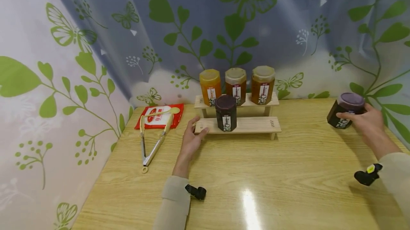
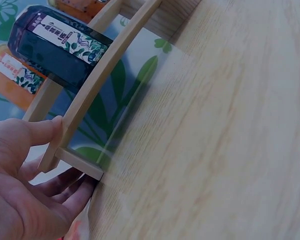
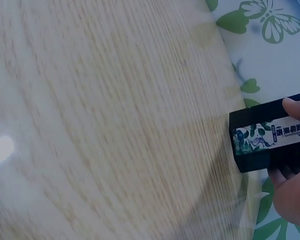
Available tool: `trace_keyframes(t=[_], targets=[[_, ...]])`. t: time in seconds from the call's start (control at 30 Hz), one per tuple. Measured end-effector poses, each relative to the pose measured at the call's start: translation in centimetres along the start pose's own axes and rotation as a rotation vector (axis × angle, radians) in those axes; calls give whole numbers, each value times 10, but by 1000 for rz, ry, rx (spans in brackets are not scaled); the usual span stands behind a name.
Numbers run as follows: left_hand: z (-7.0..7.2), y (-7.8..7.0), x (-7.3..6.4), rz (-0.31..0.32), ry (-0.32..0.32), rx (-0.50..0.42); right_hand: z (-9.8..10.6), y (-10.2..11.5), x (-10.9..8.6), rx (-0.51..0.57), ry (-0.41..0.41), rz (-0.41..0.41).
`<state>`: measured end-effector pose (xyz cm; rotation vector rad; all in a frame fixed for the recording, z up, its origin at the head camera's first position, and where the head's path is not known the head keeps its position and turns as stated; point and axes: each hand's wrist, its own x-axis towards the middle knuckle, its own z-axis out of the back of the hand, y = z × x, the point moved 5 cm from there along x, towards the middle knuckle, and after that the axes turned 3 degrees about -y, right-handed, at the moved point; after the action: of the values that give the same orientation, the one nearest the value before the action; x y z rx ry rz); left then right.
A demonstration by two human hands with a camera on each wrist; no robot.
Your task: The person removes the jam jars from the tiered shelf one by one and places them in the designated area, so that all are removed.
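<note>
My left hand [image 1: 191, 140] grips the left end of a two-step wooden rack [image 1: 256, 125], thumb on the lower board and fingers around its end and leg. A dark purple jar [image 1: 226, 114] stands on that lower board, left of its middle. Behind it, the upper board bears an orange jar [image 1: 210, 84] and two amber jars, one in the middle [image 1: 235, 87] and one at the right [image 1: 262, 85]. Far to the right, my right hand [image 1: 368, 121] holds another dark jar [image 3: 260, 137] by its side, slightly tilted. Whether its base touches the table I cannot tell.
Left of the rack lies a red and white packet [image 1: 177, 116], with metal tongs [image 1: 155, 148] resting partly over it, their pale tips spread. A patterned curtain [image 1: 192, 27] hangs behind the wood-grain table [image 1: 288, 173] and along its left side.
</note>
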<state>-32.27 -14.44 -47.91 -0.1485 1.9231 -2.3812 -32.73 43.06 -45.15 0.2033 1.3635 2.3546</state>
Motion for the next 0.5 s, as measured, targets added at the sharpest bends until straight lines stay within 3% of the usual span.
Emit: trace_keyframes(t=[0.23, 0.5], targets=[[0, -1, 0, -4, 3, -8, 1, 0, 0, 0, 77, 44], [-1, -1, -1, 17, -2, -9, 1, -3, 3, 23, 104, 28]])
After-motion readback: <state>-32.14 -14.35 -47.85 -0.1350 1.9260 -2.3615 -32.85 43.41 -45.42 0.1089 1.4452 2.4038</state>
